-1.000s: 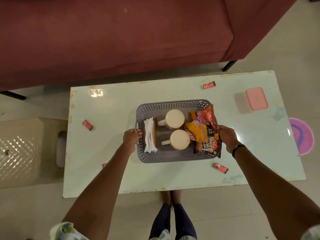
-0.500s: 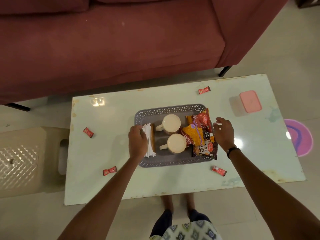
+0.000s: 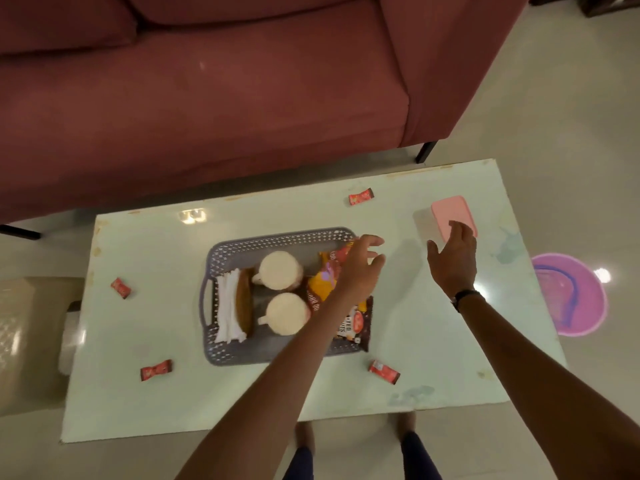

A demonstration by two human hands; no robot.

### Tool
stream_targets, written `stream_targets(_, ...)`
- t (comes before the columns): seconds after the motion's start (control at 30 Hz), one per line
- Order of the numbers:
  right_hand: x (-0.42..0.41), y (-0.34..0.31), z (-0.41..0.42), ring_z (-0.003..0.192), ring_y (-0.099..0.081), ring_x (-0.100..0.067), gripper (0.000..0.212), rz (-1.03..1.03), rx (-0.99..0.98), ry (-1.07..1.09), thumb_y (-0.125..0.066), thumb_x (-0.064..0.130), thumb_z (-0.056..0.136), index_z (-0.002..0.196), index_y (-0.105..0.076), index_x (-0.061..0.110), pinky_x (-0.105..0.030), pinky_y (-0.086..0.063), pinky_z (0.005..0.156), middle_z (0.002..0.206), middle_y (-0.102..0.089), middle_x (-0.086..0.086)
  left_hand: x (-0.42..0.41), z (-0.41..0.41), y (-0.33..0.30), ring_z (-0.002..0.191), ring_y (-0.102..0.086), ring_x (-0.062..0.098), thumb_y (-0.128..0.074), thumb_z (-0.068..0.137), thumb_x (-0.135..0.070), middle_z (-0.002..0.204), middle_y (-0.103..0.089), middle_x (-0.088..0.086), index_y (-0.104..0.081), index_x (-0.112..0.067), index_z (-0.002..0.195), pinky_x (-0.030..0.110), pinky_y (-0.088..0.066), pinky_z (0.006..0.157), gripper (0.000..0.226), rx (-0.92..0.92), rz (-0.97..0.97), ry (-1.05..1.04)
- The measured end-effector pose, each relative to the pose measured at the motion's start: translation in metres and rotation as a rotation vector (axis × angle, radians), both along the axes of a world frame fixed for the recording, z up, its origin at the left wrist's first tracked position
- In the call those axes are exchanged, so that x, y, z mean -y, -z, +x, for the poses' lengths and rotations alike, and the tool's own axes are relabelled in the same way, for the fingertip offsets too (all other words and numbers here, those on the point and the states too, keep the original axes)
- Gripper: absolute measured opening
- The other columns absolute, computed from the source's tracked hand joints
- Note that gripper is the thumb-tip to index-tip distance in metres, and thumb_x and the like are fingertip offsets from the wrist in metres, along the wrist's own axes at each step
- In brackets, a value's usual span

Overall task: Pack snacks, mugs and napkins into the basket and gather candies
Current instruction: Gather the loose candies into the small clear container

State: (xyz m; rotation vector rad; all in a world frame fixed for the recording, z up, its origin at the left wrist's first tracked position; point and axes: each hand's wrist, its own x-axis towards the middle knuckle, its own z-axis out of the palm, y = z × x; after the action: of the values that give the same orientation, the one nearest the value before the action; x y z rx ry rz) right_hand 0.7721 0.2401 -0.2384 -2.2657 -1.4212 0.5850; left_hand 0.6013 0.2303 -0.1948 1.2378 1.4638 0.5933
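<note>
Basket (image 3: 221, 289) is sitting mid-table, packed: two mugs (image 3: 278, 270), napkins (image 3: 227, 306), snack packets (image 3: 353, 323). Four candies are lying loose at 12 (image 3: 361, 196), 5 (image 3: 383, 371), 7 (image 3: 156, 370) and 9 o'clock (image 3: 121, 288) of it. Right hand (image 3: 452, 261), fingers spread and holding nothing, is reaching toward the pink-lidded box (image 3: 453, 220) at 2 o'clock. Left hand (image 3: 360, 268), also empty and relaxed, is crossing over the packets. Risk: the left forearm is passing low and may drag packets out.

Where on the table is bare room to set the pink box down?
Bare patches: between the basket and the pink box, and along the near edge between two candies. The basket itself is crowded.
</note>
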Motion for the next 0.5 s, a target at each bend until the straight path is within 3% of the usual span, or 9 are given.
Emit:
stream_targets(0.13, -0.021, 0.021, 0.035, 0.135, -0.029, -0.038, 0.077, -0.084, 0.032, -0.016, -0.069, 0.023, 0.082, 0.139, -0.025, -0.006, -0.048, -0.036, 0.107, 0.145, -0.032, -0.023, -0.006, 0.057, 0.023, 0.111, -0.056, 0.021, -0.048, 0.091, -0.007, 0.131, -0.054, 0.004, -0.051, -0.008, 0.12, 0.033, -0.047, 0.089, 0.03, 0.091, -0.13, -0.103)
stream_targets(0.23, -0.037, 0.037, 0.052, 0.134, -0.031, -0.037, 0.09, -0.143, 0.051, -0.038, -0.073, 0.033, 0.077, 0.14, -0.022, -0.006, -0.047, -0.039, 0.106, 0.144, -0.033, -0.022, -0.01, 0.081, 0.044, 0.112, -0.056, 0.021, -0.049, 0.091, -0.012, 0.13, -0.054, 0.001, -0.051, -0.013, 0.12, 0.036, -0.048, 0.094, 0.029, 0.111, -0.214, -0.151)
stream_targets(0.33, -0.048, 0.047, 0.061, 0.125, -0.041, -0.035, 0.09, -0.154, 0.081, -0.052, -0.076, 0.038, 0.073, 0.137, -0.026, -0.002, -0.048, -0.049, 0.09, 0.136, -0.04, -0.018, -0.013, 0.093, 0.062, 0.111, -0.057, 0.019, -0.05, 0.092, -0.015, 0.127, -0.055, -0.001, -0.051, -0.017, 0.12, 0.037, -0.049, 0.097, 0.028, 0.113, -0.27, -0.21)
stream_targets(0.4, -0.051, 0.049, 0.063, 0.118, -0.046, -0.033, 0.087, -0.152, 0.125, -0.06, -0.075, 0.038, 0.072, 0.136, -0.029, 0.001, -0.044, -0.052, 0.079, 0.131, -0.043, -0.017, -0.012, 0.097, 0.069, 0.099, -0.058, 0.011, -0.05, 0.092, -0.015, 0.119, -0.055, -0.004, -0.052, -0.017, 0.12, 0.035, -0.049, 0.094, 0.028, 0.129, -0.298, -0.245)
stream_targets(0.5, -0.043, 0.047, 0.063, 0.111, -0.047, -0.032, 0.079, -0.154, 0.127, -0.062, -0.074, 0.035, 0.07, 0.129, -0.034, 0.002, -0.036, -0.046, 0.063, 0.122, -0.044, -0.016, -0.007, 0.099, 0.079, 0.091, -0.054, 0.001, -0.049, 0.093, -0.015, 0.119, -0.054, -0.002, -0.052, -0.015, 0.12, 0.033, -0.048, 0.093, 0.027, 0.172, -0.334, -0.266)
